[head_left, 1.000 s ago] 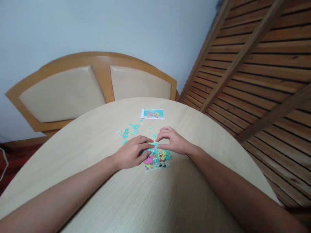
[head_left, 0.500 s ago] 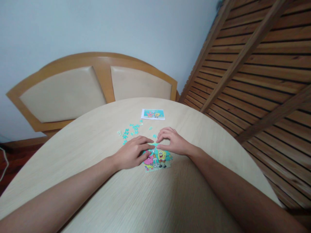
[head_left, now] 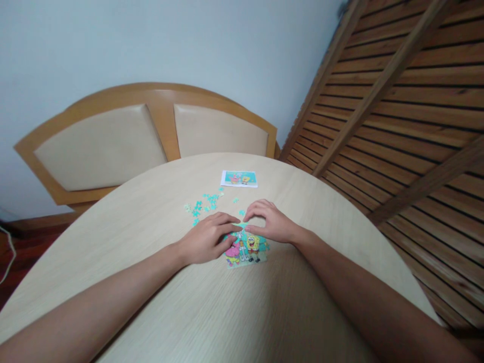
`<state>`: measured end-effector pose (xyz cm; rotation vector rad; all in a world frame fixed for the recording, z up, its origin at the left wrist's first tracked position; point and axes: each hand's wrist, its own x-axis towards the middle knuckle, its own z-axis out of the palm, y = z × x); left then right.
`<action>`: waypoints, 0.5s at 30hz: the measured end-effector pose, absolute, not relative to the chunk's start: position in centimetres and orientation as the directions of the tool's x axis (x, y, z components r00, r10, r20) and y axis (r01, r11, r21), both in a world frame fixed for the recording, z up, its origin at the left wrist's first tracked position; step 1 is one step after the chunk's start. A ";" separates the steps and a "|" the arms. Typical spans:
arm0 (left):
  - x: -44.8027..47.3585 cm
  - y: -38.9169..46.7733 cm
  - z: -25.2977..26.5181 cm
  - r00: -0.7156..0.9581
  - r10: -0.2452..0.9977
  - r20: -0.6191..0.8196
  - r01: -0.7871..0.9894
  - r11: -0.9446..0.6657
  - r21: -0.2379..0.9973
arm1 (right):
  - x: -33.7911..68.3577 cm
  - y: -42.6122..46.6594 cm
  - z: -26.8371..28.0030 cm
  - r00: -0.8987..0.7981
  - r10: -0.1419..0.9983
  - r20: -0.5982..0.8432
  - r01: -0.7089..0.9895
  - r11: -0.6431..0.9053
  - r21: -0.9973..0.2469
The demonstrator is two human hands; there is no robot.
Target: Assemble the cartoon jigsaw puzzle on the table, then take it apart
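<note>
- The partly joined SpongeBob jigsaw puzzle (head_left: 249, 250) lies flat on the round wooden table (head_left: 170, 312), under and between the two hands.
- It shows pink Patrick on the left side, Squidward in the middle and yellow SpongeBob on the right, before a turquoise background; its right border is uneven, and the hands cover part of the upper area.
- The left hand (head_left: 206, 237) has its fingers loosely spread, with the thumb and fingertips over the puzzle's upper left part.
- The right hand (head_left: 275, 222) curves its thumb and forefinger towards each other at the upper edge; whether they pinch a piece, I cannot tell.
- Loose turquoise pieces (head_left: 197, 206) are scattered beyond the left hand.
- A picture card (head_left: 239, 178) with the same characters lies farther back.
- Compared with half a second ago, both hands keep nearly the same pose; only the whole view has shifted slightly.
</note>
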<state>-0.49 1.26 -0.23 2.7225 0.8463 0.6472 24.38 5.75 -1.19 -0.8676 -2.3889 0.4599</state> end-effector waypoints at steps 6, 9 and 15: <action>-0.4 1.2 -0.3 0.728 0.593 0.344 0.500 -0.803 0.325 | 24.3 6.0 -1.6 -0.584 0.676 0.450 0.482 0.734 -0.478; -0.5 1.2 -0.2 0.728 0.598 0.335 0.504 -0.799 0.328 | 24.4 6.2 -1.9 -0.590 0.680 0.436 0.511 0.732 -0.450; -0.3 1.1 -0.2 0.733 0.591 0.336 0.502 -0.804 0.320 | 24.4 6.2 -2.2 -0.576 0.703 0.416 0.557 0.711 -0.430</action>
